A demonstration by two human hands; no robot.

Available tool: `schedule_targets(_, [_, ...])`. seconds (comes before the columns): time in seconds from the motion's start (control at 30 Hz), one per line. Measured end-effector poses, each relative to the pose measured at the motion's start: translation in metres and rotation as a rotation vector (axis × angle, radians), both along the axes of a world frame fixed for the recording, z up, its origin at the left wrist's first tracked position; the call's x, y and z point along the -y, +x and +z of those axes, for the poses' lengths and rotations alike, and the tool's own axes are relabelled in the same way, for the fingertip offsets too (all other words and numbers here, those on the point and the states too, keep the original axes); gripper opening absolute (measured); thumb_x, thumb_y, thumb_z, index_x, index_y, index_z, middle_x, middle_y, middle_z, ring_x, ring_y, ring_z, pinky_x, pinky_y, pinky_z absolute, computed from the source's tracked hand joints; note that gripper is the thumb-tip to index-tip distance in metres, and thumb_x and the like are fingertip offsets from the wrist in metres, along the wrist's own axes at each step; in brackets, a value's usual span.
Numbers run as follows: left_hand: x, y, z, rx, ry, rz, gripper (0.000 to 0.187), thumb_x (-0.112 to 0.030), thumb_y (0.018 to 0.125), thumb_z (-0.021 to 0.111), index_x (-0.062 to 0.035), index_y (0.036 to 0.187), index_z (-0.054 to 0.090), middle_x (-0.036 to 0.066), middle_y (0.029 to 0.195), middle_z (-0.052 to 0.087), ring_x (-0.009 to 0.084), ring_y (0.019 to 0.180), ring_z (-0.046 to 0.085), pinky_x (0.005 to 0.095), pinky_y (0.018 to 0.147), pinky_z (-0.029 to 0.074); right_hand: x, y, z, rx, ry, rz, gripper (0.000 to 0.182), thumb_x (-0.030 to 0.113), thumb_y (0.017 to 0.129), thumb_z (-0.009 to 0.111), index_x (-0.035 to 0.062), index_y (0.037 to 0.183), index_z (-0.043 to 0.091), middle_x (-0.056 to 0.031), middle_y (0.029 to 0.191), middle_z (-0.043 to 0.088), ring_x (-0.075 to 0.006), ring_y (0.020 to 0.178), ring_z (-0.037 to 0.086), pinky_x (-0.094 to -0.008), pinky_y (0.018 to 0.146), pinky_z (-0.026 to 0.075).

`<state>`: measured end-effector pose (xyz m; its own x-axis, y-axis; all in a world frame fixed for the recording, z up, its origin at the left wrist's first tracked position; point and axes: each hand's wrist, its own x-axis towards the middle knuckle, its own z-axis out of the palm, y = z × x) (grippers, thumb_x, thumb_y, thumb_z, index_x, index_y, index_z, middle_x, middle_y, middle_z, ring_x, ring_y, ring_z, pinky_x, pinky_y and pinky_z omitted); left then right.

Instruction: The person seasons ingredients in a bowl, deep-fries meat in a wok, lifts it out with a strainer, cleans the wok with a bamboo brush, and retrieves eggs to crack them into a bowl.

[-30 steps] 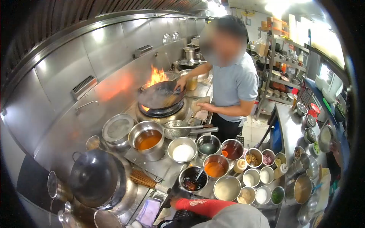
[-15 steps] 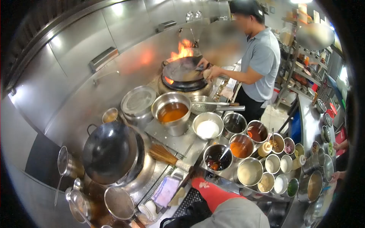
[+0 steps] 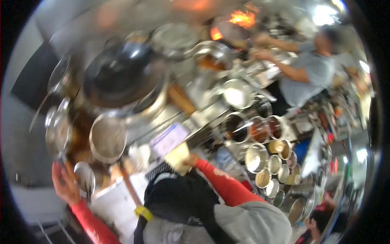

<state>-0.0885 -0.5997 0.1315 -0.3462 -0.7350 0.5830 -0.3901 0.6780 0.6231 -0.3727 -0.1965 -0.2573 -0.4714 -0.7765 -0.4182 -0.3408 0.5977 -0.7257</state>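
The view is blurred by motion. My left hand, in a red sleeve, is raised at the lower left with its fingers apart, beside the handles of strainers and a small metal pot. My right hand is closed on the edge of a pale yellow cloth, near the middle. Just above the cloth lies a purple-and-white packet. A round mesh strainer with a wooden handle stands between my hands, its handle pointing down toward my body.
A large black wok sits at the upper left, with a brush beside it. Metal pots of sauces and seasonings crowd the right. A co-worker stands at a wok near flames. Another person's hand shows at the lower right.
The view has tilted down and turned. My left hand has come into view at the lower left, and my right hand now shows, closed on the cloth. The co-worker appears farther right.
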Motion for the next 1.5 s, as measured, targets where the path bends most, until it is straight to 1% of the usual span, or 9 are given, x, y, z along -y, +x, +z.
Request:
schedule_targets(0.1, [0.008, -0.016, -0.019, -0.063, 0.020, -0.037, 0.036, -0.007, 0.097, 0.051, 0.0085, 0.130, 0.050, 0.021, 0.126, 0.058, 0.0259, 0.114, 0.057, 0.0335, 0.098, 0.046, -0.017, 0.002, 0.068, 0.181, 0.159, -0.208, 0.044, 0.051, 0.081, 0.059, 0.0109, 0.066, 0.068, -0.0049, 0.059, 0.064, -0.0184, 0.050, 0.058, -0.0354, 0.052, 0.048])
schedule_targets(0.2, [0.041, -0.029, -0.059, -0.091, 0.007, -0.285, 0.038, -0.009, 0.100, 0.044, 0.0079, 0.133, 0.045, 0.021, 0.134, 0.051, 0.0277, 0.120, 0.054, 0.0354, 0.102, 0.043, -0.027, 0.008, 0.078, -0.066, 0.271, -0.148, 0.058, 0.053, 0.068, 0.067, 0.0102, 0.107, 0.069, -0.0190, 0.104, 0.068, -0.0341, 0.098, 0.065, -0.0448, 0.086, 0.049])
schedule_targets(0.27, [-0.038, -0.063, 0.002, -0.018, -0.190, -0.213, 0.048, -0.035, 0.090, 0.061, 0.0028, 0.121, 0.059, 0.021, 0.119, 0.062, 0.0323, 0.100, 0.064, 0.0430, 0.088, 0.051, -0.032, 0.022, 0.074, -0.078, 0.102, -0.199, 0.045, 0.046, 0.071, 0.065, 0.0061, 0.091, 0.072, -0.0205, 0.092, 0.069, -0.0370, 0.086, 0.066, -0.0452, 0.078, 0.050])
schedule_targets(0.33, [-0.025, -0.084, -0.051, -0.163, 0.192, -0.492, 0.037, -0.010, 0.099, 0.044, 0.0085, 0.132, 0.046, 0.023, 0.130, 0.053, 0.0281, 0.119, 0.054, 0.0350, 0.101, 0.043, -0.040, 0.027, 0.072, -0.148, 0.172, -0.263, 0.044, 0.044, 0.069, 0.067, 0.0064, 0.091, 0.072, -0.0202, 0.092, 0.069, -0.0373, 0.085, 0.066, -0.0442, 0.078, 0.051])
schedule_targets(0.8, [-0.224, -0.131, -0.078, 0.206, 0.233, -1.146, 0.037, -0.006, 0.088, 0.056, 0.0067, 0.123, 0.054, 0.024, 0.112, 0.063, 0.0319, 0.101, 0.064, 0.0372, 0.088, 0.049, -0.126, 0.110, 0.033, 0.045, 0.142, -0.549, 0.037, 0.041, 0.073, 0.069, 0.0075, 0.089, 0.070, -0.0180, 0.085, 0.069, -0.0298, 0.077, 0.067, -0.0435, 0.068, 0.052])
schedule_targets(0.9, [-0.193, -0.143, -0.090, 0.247, -0.442, -0.906, 0.042, -0.009, 0.079, 0.062, 0.0046, 0.119, 0.057, 0.021, 0.114, 0.062, 0.0329, 0.109, 0.059, 0.0415, 0.095, 0.045, -0.170, 0.137, -0.018, 0.108, -0.005, -0.730, 0.034, 0.037, 0.073, 0.070, 0.0055, 0.085, 0.071, -0.0164, 0.080, 0.069, -0.0285, 0.076, 0.067, -0.0419, 0.072, 0.052])
schedule_targets(0.93, [-0.161, -0.151, -0.097, 0.344, -0.154, -0.683, 0.041, -0.010, 0.079, 0.061, 0.0054, 0.116, 0.058, 0.020, 0.114, 0.062, 0.0317, 0.109, 0.058, 0.0419, 0.097, 0.043, -0.182, 0.148, -0.033, -0.058, 0.045, -0.752, 0.034, 0.037, 0.074, 0.070, 0.0059, 0.088, 0.071, -0.0150, 0.081, 0.070, -0.0277, 0.076, 0.067, -0.0423, 0.073, 0.052])
schedule_targets(1.1, [0.039, -0.075, -0.051, 0.709, -0.712, 0.196, 0.057, -0.028, 0.080, 0.064, 0.0033, 0.126, 0.051, 0.023, 0.125, 0.056, 0.0349, 0.115, 0.054, 0.0483, 0.101, 0.039, -0.258, 0.203, 0.007, 0.171, -0.040, -0.845, 0.035, 0.039, 0.084, 0.059, 0.0088, 0.096, 0.073, -0.0101, 0.080, 0.070, -0.0210, 0.073, 0.065, -0.0364, 0.073, 0.051])
schedule_targets(1.5, [0.150, -0.027, -0.063, 0.821, 0.372, 0.120, 0.056, -0.029, 0.082, 0.062, 0.0031, 0.127, 0.051, 0.023, 0.121, 0.059, 0.0329, 0.109, 0.059, 0.0472, 0.095, 0.045, -0.206, 0.175, 0.093, 0.094, -0.123, -0.813, 0.031, 0.037, 0.085, 0.065, 0.0093, 0.098, 0.072, -0.0087, 0.087, 0.071, -0.0189, 0.073, 0.066, -0.0336, 0.073, 0.052])
